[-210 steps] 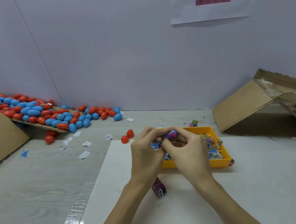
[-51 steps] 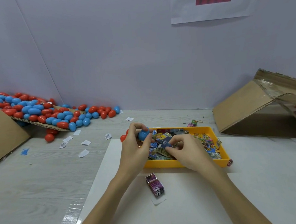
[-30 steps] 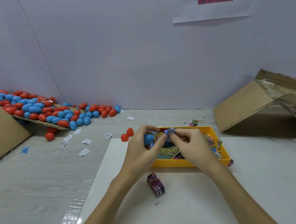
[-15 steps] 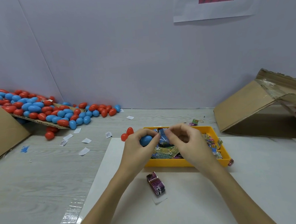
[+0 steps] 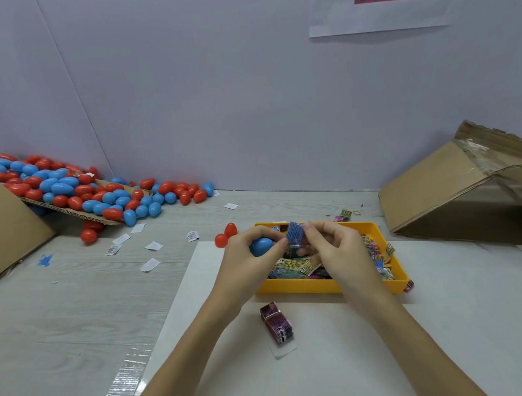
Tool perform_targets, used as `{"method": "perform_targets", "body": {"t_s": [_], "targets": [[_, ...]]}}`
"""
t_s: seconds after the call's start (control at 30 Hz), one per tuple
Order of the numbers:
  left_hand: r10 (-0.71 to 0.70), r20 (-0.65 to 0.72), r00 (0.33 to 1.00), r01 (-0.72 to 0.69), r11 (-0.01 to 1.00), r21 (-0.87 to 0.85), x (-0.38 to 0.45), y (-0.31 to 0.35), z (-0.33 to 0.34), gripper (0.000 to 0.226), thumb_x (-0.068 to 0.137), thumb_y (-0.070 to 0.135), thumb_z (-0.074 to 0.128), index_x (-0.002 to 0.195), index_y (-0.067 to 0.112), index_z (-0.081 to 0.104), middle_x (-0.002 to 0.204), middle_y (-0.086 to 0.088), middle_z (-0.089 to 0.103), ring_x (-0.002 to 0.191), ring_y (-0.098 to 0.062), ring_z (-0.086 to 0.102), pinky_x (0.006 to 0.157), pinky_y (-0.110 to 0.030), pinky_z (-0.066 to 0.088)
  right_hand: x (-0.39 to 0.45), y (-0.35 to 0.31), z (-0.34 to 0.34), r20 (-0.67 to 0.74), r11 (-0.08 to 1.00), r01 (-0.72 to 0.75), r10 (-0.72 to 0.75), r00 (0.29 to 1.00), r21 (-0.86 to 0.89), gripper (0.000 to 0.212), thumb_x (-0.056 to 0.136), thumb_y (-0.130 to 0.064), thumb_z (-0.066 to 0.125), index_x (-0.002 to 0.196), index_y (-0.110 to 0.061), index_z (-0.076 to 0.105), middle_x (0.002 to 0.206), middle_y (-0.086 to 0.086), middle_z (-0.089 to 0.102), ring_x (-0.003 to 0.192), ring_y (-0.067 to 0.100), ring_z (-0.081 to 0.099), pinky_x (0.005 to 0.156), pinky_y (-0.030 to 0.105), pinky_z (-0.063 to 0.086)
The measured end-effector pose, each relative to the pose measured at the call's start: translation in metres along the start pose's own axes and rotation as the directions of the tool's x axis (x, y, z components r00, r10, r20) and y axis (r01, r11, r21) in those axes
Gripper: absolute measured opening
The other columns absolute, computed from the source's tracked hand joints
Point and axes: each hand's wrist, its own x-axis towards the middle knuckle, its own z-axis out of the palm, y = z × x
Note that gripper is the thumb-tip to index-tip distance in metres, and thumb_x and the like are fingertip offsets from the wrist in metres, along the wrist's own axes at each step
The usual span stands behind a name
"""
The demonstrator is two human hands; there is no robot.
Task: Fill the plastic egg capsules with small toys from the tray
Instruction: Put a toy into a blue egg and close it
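A yellow tray full of small wrapped toys sits on a white sheet. Over its left end my left hand grips a blue egg capsule half. My right hand pinches a small blue printed toy packet right beside that capsule half, and my left fingertips touch the packet too. Two red capsule halves lie just left of the tray. A purple toy packet lies on the sheet in front of the tray.
A heap of red and blue egg capsules spills over a cardboard flap at the far left. A tipped cardboard box stands at the right. Paper scraps lie scattered on the wooden table.
My right hand picked a blue packet out of the tray and raised it to the blue capsule half in my left hand. The packet now stands upright between both hands' fingertips.
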Motion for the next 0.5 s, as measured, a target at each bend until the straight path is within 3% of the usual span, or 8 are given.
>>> {"method": "perform_targets", "body": {"t_s": [0.13,0.2,0.27,0.33,0.5], "targets": [[0.018,0.017,1.0,-0.018,1.0,-0.01,-0.0003,0.0004,-0.0017,0.01,0.094,0.023,0.075,0.089,0.032,0.075,0.089,0.016,0.073,0.09,-0.004,0.072,0.071,-0.018,0.057,-0.0023,-0.0008,0.0007,0.023,0.999,0.035,-0.035,0.999,-0.026,0.007,0.097,-0.023,0.069,0.096,-0.021,0.076,0.083,-0.011,0.077,0.076,0.0,0.071,0.064,0.015,0.053],[0.007,0.037,0.999,-0.005,0.999,-0.04,0.0007,0.0007,-0.0024,0.012,0.096,0.021,0.073,0.102,0.03,0.071,0.093,0.016,0.073,0.088,-0.005,0.071,0.071,-0.019,0.057,-0.0019,0.0003,0.0004,-0.002,1.0,-0.002,0.002,1.0,-0.003,0.009,0.098,-0.021,0.068,0.097,-0.017,0.076,0.082,-0.008,0.078,0.073,0.0,0.07,0.062,0.016,0.052],[-0.055,0.066,0.996,0.066,0.983,-0.172,0.0018,0.0021,-0.0031,0.025,0.099,0.012,0.066,0.117,0.027,0.058,0.093,0.015,0.072,0.077,-0.006,0.067,0.066,-0.019,0.053,-0.001,0.0005,-0.0005,-0.029,0.996,-0.063,0.065,0.997,0.057,0.016,0.1,-0.023,0.065,0.098,-0.013,0.077,0.085,-0.002,0.079,0.073,0.005,0.073,0.06,0.017,0.053],[-0.064,0.097,0.993,0.089,0.957,-0.276,0.0026,0.0027,-0.0044,0.024,0.103,0.007,0.058,0.122,0.019,0.05,0.094,0.005,0.073,0.075,-0.011,0.065,0.064,-0.02,0.052,0.0003,0.0006,-0.0023,-0.043,0.993,-0.088,0.092,0.995,0.077,0.02,0.101,-0.027,0.063,0.096,-0.013,0.078,0.084,0.002,0.079,0.069,0.007,0.072,0.057,0.017,0.051],[0.037,0.073,0.997,-0.016,0.962,-0.273,0.0005,0.0057,-0.0055,0.021,0.103,0.027,0.059,0.121,0.016,0.062,0.093,0.002,0.075,0.088,-0.017,0.074,0.076,-0.022,0.058,0.0012,0.0008,-0.0047,-0.044,0.998,-0.061,0.062,0.997,0.022,0.025,0.101,-0.031,0.063,0.09,-0.015,0.079,0.082,0.001,0.079,0.066,0.007,0.07,0.054,0.014,0.048]]}}
